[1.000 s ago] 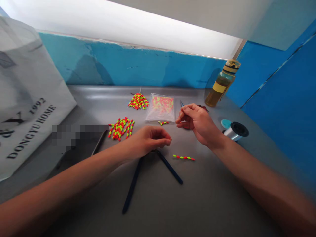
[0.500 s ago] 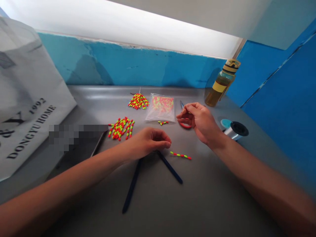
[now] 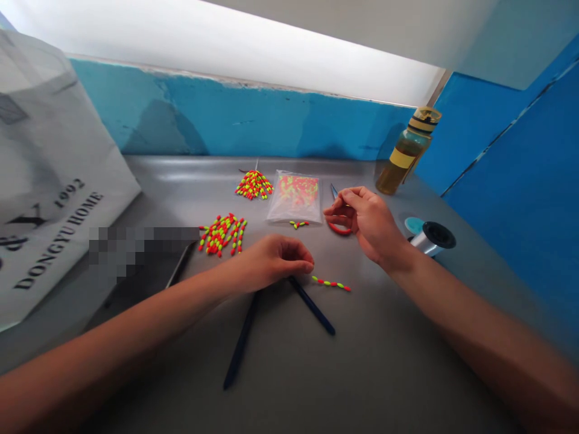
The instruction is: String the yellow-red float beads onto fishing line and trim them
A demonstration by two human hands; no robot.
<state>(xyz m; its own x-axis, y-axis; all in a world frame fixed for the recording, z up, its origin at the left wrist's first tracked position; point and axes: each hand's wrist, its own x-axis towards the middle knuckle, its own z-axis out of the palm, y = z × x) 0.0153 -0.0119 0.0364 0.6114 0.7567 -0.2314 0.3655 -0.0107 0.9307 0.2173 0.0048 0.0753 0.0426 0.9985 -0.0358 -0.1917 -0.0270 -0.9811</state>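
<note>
Bead work on a gray tabletop [image 3: 389, 367], seen from behind the person, with the far wall at 12 o'clock. Left hand [image 3: 275, 262] rests low at center, its grip curled, with thumb and fingertips drawn together; anything held there would be too fine to tell. Its fingertips lie just beside a short row of oval red and yellow-green beads [image 3: 331, 284], at 3 o'clock from the hand, and near the point where two dark blue rods [image 3: 312, 306] spread apart in a V toward 6 o'clock. Right hand [image 3: 366, 222] is raised at 2 o'clock from the left, its grip half closed, thumb and forefinger pinched; whether it holds anything cannot be told. Red-handled scissors [image 3: 339, 229] lie beneath its fingers, tips toward 12 o'clock. A clear plastic bag of beads [image 3: 294, 199] lies at 10 o'clock from the right hand, with a small group of three beads [image 3: 298, 225] just below it. Further toward 9 o'clock lie a bunch of beads [image 3: 253, 185] and a loose pile [image 3: 221, 235]. A spool of clear line [image 3: 429, 239] and a water bottle [image 3: 402, 158] stand at the right, and a white printed tote bag [image 3: 54, 175] leans at the left.
</note>
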